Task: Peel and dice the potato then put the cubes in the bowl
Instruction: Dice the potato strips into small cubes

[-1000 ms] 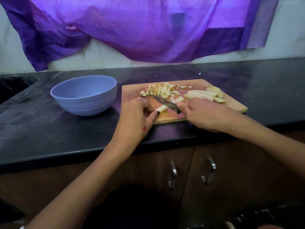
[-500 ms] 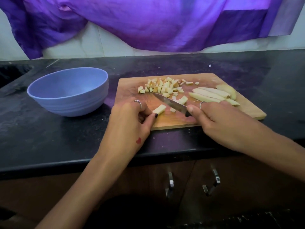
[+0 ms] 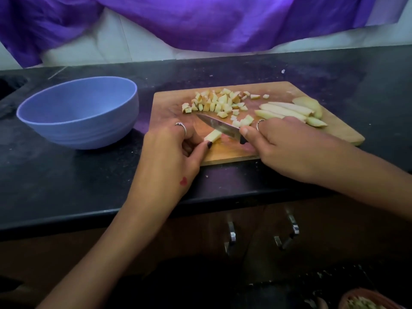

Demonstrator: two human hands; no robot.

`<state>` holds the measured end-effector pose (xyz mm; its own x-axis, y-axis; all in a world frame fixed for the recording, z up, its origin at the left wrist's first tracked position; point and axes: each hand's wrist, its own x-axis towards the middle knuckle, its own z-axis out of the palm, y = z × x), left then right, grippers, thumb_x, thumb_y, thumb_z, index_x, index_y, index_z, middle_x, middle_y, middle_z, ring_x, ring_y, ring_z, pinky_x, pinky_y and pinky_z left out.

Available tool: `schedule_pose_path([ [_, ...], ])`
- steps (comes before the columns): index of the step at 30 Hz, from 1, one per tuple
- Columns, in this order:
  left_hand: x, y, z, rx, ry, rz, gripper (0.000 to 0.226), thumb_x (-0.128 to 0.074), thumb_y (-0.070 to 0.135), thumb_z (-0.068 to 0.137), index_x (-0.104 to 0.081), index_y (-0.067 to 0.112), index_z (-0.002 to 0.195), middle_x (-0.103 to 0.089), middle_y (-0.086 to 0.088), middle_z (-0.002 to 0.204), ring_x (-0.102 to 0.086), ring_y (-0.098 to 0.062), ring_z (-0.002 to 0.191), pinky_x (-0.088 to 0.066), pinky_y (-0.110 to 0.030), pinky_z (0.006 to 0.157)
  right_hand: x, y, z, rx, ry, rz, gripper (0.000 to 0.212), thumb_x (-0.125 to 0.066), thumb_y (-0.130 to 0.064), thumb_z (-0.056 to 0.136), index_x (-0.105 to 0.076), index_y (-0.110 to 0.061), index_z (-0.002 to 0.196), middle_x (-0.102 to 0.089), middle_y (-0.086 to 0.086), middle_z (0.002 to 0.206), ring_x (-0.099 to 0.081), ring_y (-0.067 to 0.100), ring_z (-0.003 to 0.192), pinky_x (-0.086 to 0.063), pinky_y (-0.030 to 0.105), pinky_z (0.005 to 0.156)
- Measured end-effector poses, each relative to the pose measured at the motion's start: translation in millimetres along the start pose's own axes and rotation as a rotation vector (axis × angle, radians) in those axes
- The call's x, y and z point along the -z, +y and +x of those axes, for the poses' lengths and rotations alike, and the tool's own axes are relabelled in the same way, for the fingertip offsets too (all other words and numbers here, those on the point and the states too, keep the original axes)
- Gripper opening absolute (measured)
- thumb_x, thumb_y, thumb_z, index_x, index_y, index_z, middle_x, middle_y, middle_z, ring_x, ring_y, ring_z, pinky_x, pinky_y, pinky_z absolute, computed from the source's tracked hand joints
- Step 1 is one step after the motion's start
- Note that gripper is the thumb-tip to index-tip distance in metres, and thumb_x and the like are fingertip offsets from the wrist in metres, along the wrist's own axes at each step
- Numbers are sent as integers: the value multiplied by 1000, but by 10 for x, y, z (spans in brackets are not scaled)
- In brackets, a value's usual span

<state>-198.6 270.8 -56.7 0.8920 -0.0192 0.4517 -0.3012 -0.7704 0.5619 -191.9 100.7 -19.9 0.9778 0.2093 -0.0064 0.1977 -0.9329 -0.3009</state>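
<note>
A wooden cutting board [image 3: 169, 108] lies on the black counter. My left hand [image 3: 171, 150] pinches a short potato strip [image 3: 213, 136] at the board's near edge. My right hand [image 3: 287, 143] grips a small knife [image 3: 219, 127], its blade lying across the far end of that strip. A pile of potato cubes [image 3: 219, 102] sits at the back of the board. Several long potato strips [image 3: 287, 111] lie at the board's right. The blue bowl [image 3: 78, 112] stands left of the board, and nothing shows inside it.
A purple cloth [image 3: 200, 21] hangs on the wall behind the counter. A sink edge [image 3: 11, 85] shows at far left. Cabinet handles [image 3: 231, 235] sit below the counter's front edge. A reddish container [image 3: 370, 301] with scraps is at bottom right.
The view has tilted down and closer. The knife blade has stayed over the strip held by my left hand, with a few more cut cubes lying beside it.
</note>
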Motion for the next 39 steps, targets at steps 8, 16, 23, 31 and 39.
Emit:
schedule_pose_path([
  [8, -47, -13, -11, -27, 41, 25, 10, -70, 23, 85, -69, 16, 78, -55, 11, 70, -52, -6, 59, -44, -16, 63, 12, -91, 32, 59, -35, -226, 42, -23, -47, 101, -34, -21, 70, -43, -1, 73, -44, 11, 62, -35, 31, 56],
  [16, -52, 4, 56, -32, 37, 69, 13, -70, 23, 85, -70, 14, 76, -53, 8, 70, -51, -8, 64, -43, -22, 63, -8, 133, -163, 40, 150, -159, 42, -20, -51, 97, -39, -26, 70, -49, -3, 67, -49, 11, 60, -38, 33, 54],
  [23, -86, 6, 49, -51, 67, 64, 14, -70, 21, 86, -69, 12, 75, -55, 5, 77, -50, -9, 67, -48, -31, 68, -80, 97, -109, 62, 95, -67, 42, -23, -49, 99, -42, -26, 70, -50, -3, 69, -48, 11, 60, -34, 32, 54],
  [31, -110, -11, 57, -104, 92, 64, 15, -72, 16, 82, -66, 9, 71, -56, 2, 76, -48, -12, 66, -45, -29, 64, -68, -128, 69, 61, 79, -237, 40, -21, -50, 100, -37, -24, 76, -38, -3, 72, -36, 9, 59, -26, 31, 50],
  [39, -132, 10, 57, -67, 100, 84, 18, -68, 19, 85, -64, 10, 71, -52, 3, 76, -46, -12, 67, -35, -23, 63, 7, 32, -274, 4, 42, -321, 38, -18, -50, 100, -31, -28, 72, -43, -6, 71, -41, 7, 60, -34, 30, 55],
])
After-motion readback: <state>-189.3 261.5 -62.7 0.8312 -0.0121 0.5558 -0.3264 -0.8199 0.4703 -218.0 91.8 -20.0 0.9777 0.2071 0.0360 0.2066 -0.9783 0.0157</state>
